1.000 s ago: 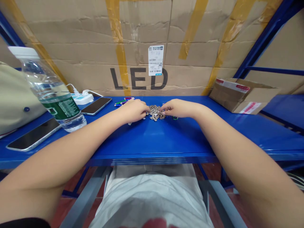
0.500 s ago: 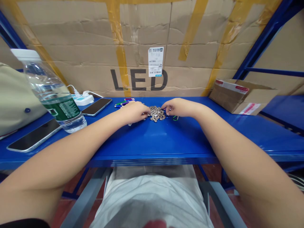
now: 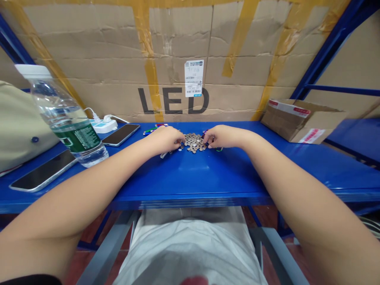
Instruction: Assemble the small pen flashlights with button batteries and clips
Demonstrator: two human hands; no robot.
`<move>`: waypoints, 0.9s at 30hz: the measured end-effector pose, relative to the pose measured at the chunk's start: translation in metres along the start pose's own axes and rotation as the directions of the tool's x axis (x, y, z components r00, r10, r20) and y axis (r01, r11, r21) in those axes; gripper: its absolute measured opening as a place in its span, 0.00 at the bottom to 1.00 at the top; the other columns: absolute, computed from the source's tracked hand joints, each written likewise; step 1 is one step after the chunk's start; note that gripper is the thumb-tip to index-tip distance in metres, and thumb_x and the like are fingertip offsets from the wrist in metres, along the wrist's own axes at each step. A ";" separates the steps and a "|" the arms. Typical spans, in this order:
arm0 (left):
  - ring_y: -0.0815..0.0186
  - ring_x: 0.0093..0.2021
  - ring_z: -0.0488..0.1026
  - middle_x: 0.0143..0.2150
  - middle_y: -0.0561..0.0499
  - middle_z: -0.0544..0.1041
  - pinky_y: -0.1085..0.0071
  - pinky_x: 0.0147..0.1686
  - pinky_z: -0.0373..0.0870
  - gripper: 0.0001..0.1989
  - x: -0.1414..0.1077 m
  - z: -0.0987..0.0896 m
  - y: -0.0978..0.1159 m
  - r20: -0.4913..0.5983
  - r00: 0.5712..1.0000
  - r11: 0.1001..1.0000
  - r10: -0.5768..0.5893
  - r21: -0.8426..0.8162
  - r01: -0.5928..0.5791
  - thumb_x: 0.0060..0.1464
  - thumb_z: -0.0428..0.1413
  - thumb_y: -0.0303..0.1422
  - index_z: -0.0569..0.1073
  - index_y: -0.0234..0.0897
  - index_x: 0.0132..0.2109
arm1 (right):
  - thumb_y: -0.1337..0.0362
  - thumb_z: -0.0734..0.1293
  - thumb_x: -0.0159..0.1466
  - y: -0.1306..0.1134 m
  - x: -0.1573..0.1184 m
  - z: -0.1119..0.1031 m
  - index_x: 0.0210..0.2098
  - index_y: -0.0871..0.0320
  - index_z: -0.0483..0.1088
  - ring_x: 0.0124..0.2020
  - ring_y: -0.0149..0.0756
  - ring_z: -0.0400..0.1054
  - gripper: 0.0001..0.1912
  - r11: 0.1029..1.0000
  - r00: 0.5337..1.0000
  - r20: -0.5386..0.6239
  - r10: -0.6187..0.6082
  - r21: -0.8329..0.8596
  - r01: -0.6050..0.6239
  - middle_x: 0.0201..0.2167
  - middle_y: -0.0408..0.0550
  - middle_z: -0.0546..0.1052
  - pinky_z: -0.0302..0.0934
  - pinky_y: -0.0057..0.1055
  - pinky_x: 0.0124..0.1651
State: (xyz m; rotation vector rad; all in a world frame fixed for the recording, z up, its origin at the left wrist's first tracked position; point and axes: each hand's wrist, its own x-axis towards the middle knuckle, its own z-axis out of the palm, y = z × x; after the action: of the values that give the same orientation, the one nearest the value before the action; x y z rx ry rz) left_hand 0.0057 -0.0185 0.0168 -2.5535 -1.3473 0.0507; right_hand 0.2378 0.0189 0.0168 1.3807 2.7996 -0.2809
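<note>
Silvery coin-like pieces lie clustered on the far part of the desk between my left hand and right hand, both busy at its edges, fingers curled, grip unclear, where such flat bits seem to call for light fingertip pinches.

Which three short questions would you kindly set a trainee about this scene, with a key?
1. What lies between the left hand and the right hand: (a) coin-like pieces, (b) a phone or (c) an open box?
2. True or false: the cap on the bottle is green.
3. Fill in: the big black letters on the cardboard read ____.

Key: 1 a; 2 false; 3 LED.
</note>
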 end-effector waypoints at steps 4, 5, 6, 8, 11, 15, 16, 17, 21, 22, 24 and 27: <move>0.64 0.44 0.75 0.46 0.55 0.80 0.73 0.38 0.65 0.16 0.000 0.000 -0.002 0.013 1.000 1.000 -0.005 -0.010 0.005 0.55 0.50 0.31 0.78 0.46 0.47 | 0.68 0.68 0.57 0.002 0.000 -0.001 0.44 0.55 0.76 0.37 0.36 0.73 0.15 1.000 1.000 0.025 0.005 -0.020 -0.005 0.39 0.45 0.80 0.63 0.28 0.37; 0.64 0.43 0.75 0.45 0.55 0.80 0.72 0.37 0.65 0.16 0.000 0.000 -0.002 0.010 1.000 1.000 -0.007 -0.007 0.007 0.55 0.50 0.32 0.78 0.46 0.47 | 0.68 0.68 0.57 0.001 -0.001 -0.001 0.43 0.55 0.76 0.38 0.37 0.73 0.14 1.000 1.000 0.020 0.004 -0.025 -0.004 0.39 0.46 0.80 0.63 0.28 0.37; 0.64 0.43 0.75 0.44 0.55 0.80 0.72 0.37 0.65 0.15 -0.001 0.000 -0.002 0.008 1.000 1.000 -0.010 -0.005 0.010 0.55 0.50 0.32 0.78 0.46 0.47 | 0.67 0.68 0.57 0.000 -0.001 -0.001 0.43 0.55 0.77 0.38 0.37 0.73 0.14 1.000 1.000 0.012 0.003 -0.027 -0.002 0.39 0.46 0.80 0.63 0.29 0.37; 0.63 0.42 0.75 0.42 0.55 0.80 0.71 0.37 0.65 0.15 -0.001 0.000 -0.003 0.009 1.000 1.000 -0.011 -0.014 0.011 0.55 0.50 0.33 0.78 0.46 0.46 | 0.66 0.68 0.58 -0.003 -0.002 -0.002 0.42 0.56 0.77 0.38 0.37 0.73 0.12 1.000 1.000 -0.007 -0.006 -0.023 0.006 0.39 0.47 0.80 0.63 0.29 0.37; 0.64 0.41 0.75 0.42 0.55 0.80 0.71 0.37 0.66 0.15 0.000 0.001 -0.002 0.032 0.999 0.998 0.008 -0.069 -0.006 0.55 0.51 0.35 0.78 0.46 0.47 | 0.65 0.68 0.59 -0.007 -0.004 -0.003 0.40 0.56 0.77 0.38 0.37 0.73 0.10 1.000 1.000 -0.017 -0.022 -0.014 0.021 0.39 0.47 0.80 0.63 0.30 0.38; 0.64 0.42 0.75 0.45 0.54 0.80 0.72 0.39 0.66 0.15 0.004 0.008 -0.003 0.006 1.000 0.996 0.026 -0.088 -0.026 0.54 0.52 0.34 0.77 0.45 0.48 | 0.67 0.68 0.58 -0.009 -0.003 -0.002 0.38 0.57 0.78 0.37 0.36 0.72 0.09 0.999 0.999 -0.028 -0.031 -0.007 0.031 0.38 0.46 0.80 0.62 0.29 0.38; 0.63 0.43 0.75 0.45 0.54 0.80 0.72 0.39 0.66 0.14 0.005 0.010 -0.003 -0.012 0.999 0.997 0.032 -0.076 -0.033 0.54 0.53 0.33 0.77 0.45 0.47 | 0.67 0.68 0.58 -0.009 -0.002 -0.001 0.38 0.57 0.78 0.36 0.36 0.72 0.09 1.000 0.999 -0.035 -0.029 -0.003 0.029 0.37 0.46 0.80 0.62 0.29 0.38; 0.63 0.43 0.75 0.45 0.53 0.80 0.71 0.40 0.66 0.14 0.006 0.012 -0.002 -0.029 0.999 0.997 0.038 -0.063 -0.040 0.55 0.53 0.33 0.77 0.45 0.46 | 0.67 0.68 0.58 -0.009 -0.002 -0.001 0.38 0.57 0.78 0.36 0.35 0.72 0.09 1.000 0.999 -0.041 -0.026 0.000 0.026 0.37 0.46 0.80 0.62 0.29 0.38; 0.63 0.42 0.74 0.41 0.53 0.80 0.70 0.41 0.66 0.12 0.007 0.016 0.000 -0.087 0.995 0.999 0.048 -0.015 -0.049 0.56 0.52 0.31 0.77 0.44 0.44 | 0.67 0.68 0.57 -0.008 0.001 0.003 0.37 0.56 0.78 0.35 0.35 0.72 0.09 0.999 0.998 -0.058 -0.031 0.012 0.032 0.37 0.46 0.80 0.62 0.29 0.38; 0.63 0.41 0.74 0.40 0.53 0.80 0.70 0.41 0.66 0.12 0.007 0.016 0.001 -0.098 0.994 0.999 0.044 -0.008 -0.045 0.56 0.51 0.31 0.77 0.44 0.44 | 0.67 0.68 0.57 -0.008 0.001 0.003 0.37 0.56 0.78 0.35 0.35 0.72 0.09 0.999 0.998 -0.059 -0.038 0.014 0.039 0.37 0.46 0.80 0.62 0.29 0.37; 0.62 0.41 0.74 0.40 0.53 0.80 0.69 0.40 0.66 0.11 0.006 0.015 0.001 -0.102 0.994 0.999 0.040 -0.004 -0.040 0.57 0.52 0.32 0.77 0.44 0.43 | 0.67 0.68 0.57 -0.009 0.001 0.004 0.37 0.56 0.78 0.36 0.35 0.72 0.10 0.998 0.997 -0.062 -0.052 0.018 0.053 0.37 0.46 0.80 0.62 0.28 0.36; 0.63 0.43 0.74 0.42 0.54 0.80 0.69 0.42 0.66 0.11 0.005 0.012 0.000 -0.094 0.995 1.000 0.016 -0.006 -0.016 0.57 0.52 0.33 0.78 0.44 0.42 | 0.68 0.67 0.57 -0.011 0.000 0.002 0.38 0.56 0.78 0.36 0.35 0.72 0.10 0.999 0.997 -0.061 -0.050 0.020 0.051 0.38 0.45 0.80 0.62 0.28 0.36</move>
State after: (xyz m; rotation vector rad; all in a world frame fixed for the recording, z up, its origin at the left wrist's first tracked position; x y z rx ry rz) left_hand 0.0069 -0.0123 0.0059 -2.5383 -1.2942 -0.0702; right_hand 0.2289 0.0116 0.0165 1.3471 2.8922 -0.2750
